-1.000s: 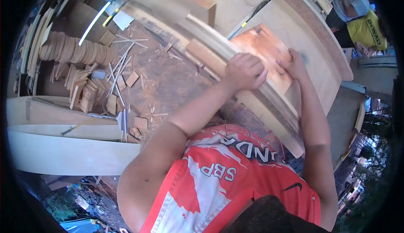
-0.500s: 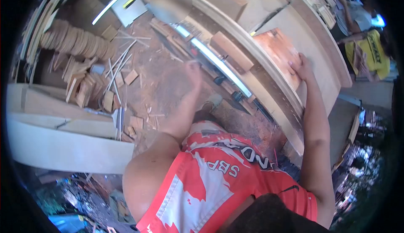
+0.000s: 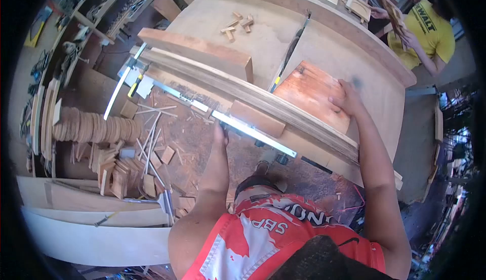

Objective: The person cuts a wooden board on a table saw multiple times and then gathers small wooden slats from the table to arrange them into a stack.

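Note:
A reddish-brown wooden board (image 3: 315,91) lies flat on the saw table (image 3: 377,115), alongside a long wooden fence (image 3: 217,85). My right hand (image 3: 348,98) is closed on the board's right edge, its thumb on the upper face and its other fingers near the far corner. My left hand (image 3: 221,134) is at the near side, just under the bright metal rail (image 3: 243,128). The rail hides its fingers, so its hold cannot be made out. A dark slot with a yellow-tipped strip (image 3: 276,83) runs away from the fence beyond the board.
Small wood offcuts (image 3: 230,29) lie on the far tabletop. A long plank (image 3: 197,52) stands along the fence. Stacked wooden pieces (image 3: 96,128) and scrap strips (image 3: 152,143) cover the floor at left. Another person in a yellow shirt (image 3: 430,34) holds a wooden piece at upper right.
My left hand has gone from hanging free below the table to the underside of the metal rail. My view has swung, showing more tabletop. My right hand stays on the board.

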Motion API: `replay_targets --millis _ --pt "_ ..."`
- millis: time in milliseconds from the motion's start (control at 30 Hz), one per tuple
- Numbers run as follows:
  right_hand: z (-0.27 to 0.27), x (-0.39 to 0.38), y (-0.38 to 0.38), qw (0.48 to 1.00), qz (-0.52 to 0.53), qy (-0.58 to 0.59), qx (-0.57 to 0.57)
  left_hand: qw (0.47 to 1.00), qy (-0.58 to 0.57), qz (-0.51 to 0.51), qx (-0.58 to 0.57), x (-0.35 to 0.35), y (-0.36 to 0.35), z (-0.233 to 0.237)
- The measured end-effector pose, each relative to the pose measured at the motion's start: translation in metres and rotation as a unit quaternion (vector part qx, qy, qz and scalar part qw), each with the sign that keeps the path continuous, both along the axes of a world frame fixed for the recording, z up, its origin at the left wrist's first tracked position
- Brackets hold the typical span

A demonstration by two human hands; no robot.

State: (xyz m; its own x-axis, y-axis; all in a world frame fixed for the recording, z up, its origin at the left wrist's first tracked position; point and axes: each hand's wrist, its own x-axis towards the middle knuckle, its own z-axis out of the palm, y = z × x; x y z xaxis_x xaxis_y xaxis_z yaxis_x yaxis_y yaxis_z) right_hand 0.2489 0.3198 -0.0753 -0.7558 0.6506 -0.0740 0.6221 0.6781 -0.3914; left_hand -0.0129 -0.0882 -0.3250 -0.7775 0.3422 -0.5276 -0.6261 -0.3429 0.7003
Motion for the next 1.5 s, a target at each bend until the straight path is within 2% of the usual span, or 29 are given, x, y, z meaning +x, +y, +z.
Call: replay_targets --millis 100,133,167,267,333,367,400,433,500,567,667,767,833,900,967,1000,1067,1100,1133,1167,1233,1267,1300,1333,1367,1400,1433,1467,1500 --pt "0.008 -0.001 -0.006 1.000 0.002 -0.014 -0.004 1.000 0.001 0.020 0.011 -0.005 0.005 -0.028" --pt "0.011 -0.001 -0.005 0.999 0.010 -0.035 0.008 0.999 0.043 -0.002 0.023 -0.008 0.005 -0.045" --pt "0.011 0.000 -0.003 0.999 0.004 -0.034 0.010 0.998 0.046 0.001 0.034 0.000 0.012 -0.015" --pt "0.017 -0.001 -0.007 0.999 0.018 -0.034 0.006 0.999 0.044 -0.015 -0.012 0.002 0.013 -0.018" --pt "0.042 -0.017 -0.018 0.991 -0.011 -0.132 0.024 0.999 0.045 -0.025 0.016 0.001 0.010 -0.016" --pt "0.042 -0.029 -0.021 0.991 -0.009 -0.131 0.023 0.998 0.046 -0.030 0.030 0.001 0.008 -0.016" --pt "0.043 -0.043 -0.024 0.995 0.030 -0.058 0.078 0.998 0.046 -0.033 0.033 -0.002 0.008 -0.018" --pt "0.044 -0.060 -0.028 0.989 0.069 0.016 0.133 0.998 0.048 -0.035 0.027 -0.004 0.007 -0.019" --pt "0.055 -0.113 -0.049 0.978 0.139 0.124 0.096 0.998 0.053 -0.040 0.010 -0.007 0.002 -0.025" --pt "0.063 -0.170 -0.062 0.962 0.220 0.144 0.068 0.997 0.063 -0.047 -0.015 -0.010 -0.006 -0.032" --pt "0.074 -0.262 -0.067 0.957 0.266 0.099 0.065 0.991 0.086 -0.068 -0.076 -0.007 -0.024 -0.053" --pt "0.065 -0.347 -0.045 0.959 0.271 -0.023 0.085 0.970 0.122 -0.117 -0.177 0.016 -0.055 -0.118" --pt "0.041 -0.382 -0.030 0.961 0.257 -0.006 0.106 0.976 0.070 -0.115 -0.170 0.049 -0.060 -0.076" --pt "0.013 -0.411 -0.012 0.962 0.241 0.009 0.129 0.954 0.045 -0.213 -0.208 0.078 -0.096 -0.107" --pt "-0.013 -0.435 0.010 0.951 0.271 -0.007 0.148 0.881 0.068 -0.324 -0.337 0.118 -0.132 -0.159" --pt "-0.015 -0.444 0.022 0.950 0.274 -0.010 0.153 0.893 0.003 -0.331 -0.306 0.142 -0.141 -0.153" --pt "-0.018 -0.458 0.040 0.951 0.282 -0.039 0.116 0.823 -0.009 -0.486 -0.294 0.183 -0.168 -0.195" --pt "-0.018 -0.459 0.041 0.950 0.284 -0.044 0.119 0.790 0.230 -0.541 -0.173 0.205 -0.188 -0.216" --pt "-0.017 -0.458 0.040 0.963 0.237 0.008 0.129 0.760 -0.002 -0.583 -0.288 0.200 -0.153 -0.112" --pt "-0.015 -0.457 0.038 0.971 0.189 0.061 0.137 0.761 -0.005 -0.583 -0.284 0.202 -0.150 -0.120" --pt "-0.010 -0.459 0.039 0.962 0.207 0.087 0.153 0.829 -0.201 -0.454 -0.258 0.213 -0.150 -0.128" --pt "-0.005 -0.457 0.036 0.953 0.221 0.121 0.167 0.849 -0.238 -0.386 -0.271 0.213 -0.141 -0.119" --pt "0.007 -0.447 0.027 0.954 0.222 0.118 0.163 0.845 -0.215 -0.408 -0.270 0.209 -0.141 -0.131" --pt "0.025 -0.423 0.011 0.957 0.234 0.137 0.107 0.839 -0.193 -0.433 -0.269 0.203 -0.146 -0.168" --pt "0.046 -0.395 -0.007 0.956 0.245 0.153 0.050 0.858 0.053 -0.473 -0.195 0.185 -0.162 -0.202" --pt "0.070 -0.356 -0.023 0.952 0.259 0.164 0.007 0.876 0.139 -0.367 -0.282 0.168 -0.171 -0.235" --pt "0.087 -0.308 -0.038 0.946 0.271 0.170 -0.044 0.870 0.273 -0.263 -0.314 0.150 -0.165 -0.260" --pt "0.091 -0.263 -0.041 0.931 0.290 0.217 -0.054 0.956 0.077 -0.165 -0.230 0.115 -0.125 -0.186" --pt "0.095 -0.218 -0.042 0.934 0.292 0.205 0.006 0.977 0.097 -0.022 -0.187 0.082 -0.076 -0.084"
